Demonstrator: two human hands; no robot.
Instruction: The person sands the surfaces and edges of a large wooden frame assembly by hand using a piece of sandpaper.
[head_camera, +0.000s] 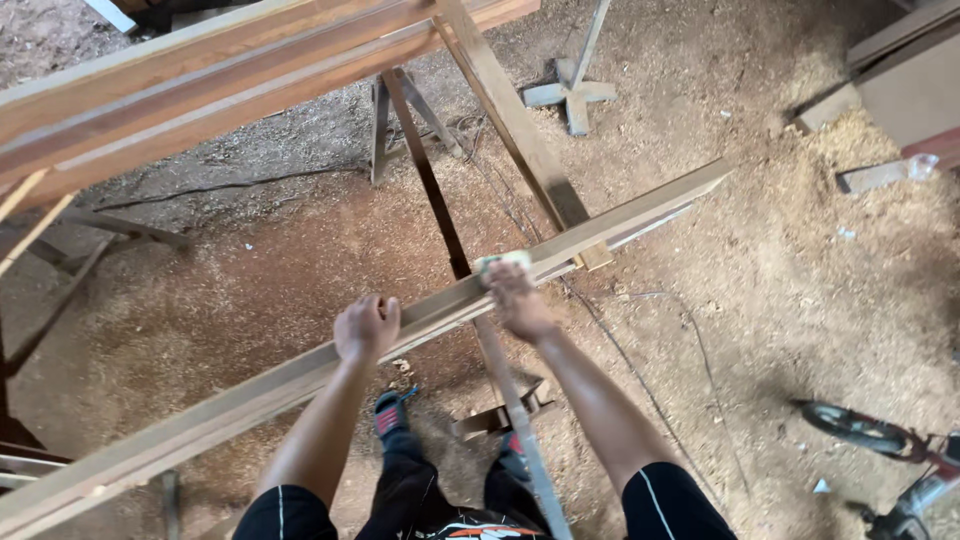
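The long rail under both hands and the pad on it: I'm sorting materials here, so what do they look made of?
The rail: bare, unfinished wood, pale with visible grain. The pad under the right hand: probably folded sandpaper, pale and thin. The left hand grips the rail.

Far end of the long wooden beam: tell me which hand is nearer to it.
Right. The right hand presses a pale pad on the long wooden beam, closer to that end; the left hand rests farther back along it.

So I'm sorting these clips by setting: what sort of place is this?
Most likely a carpentry workshop or timber shed. The dirt floor is thick with sawdust, long wooden beams lie across a sawhorse frame, and the right hand presses a small sanding pad on a beam the left hand steadies.
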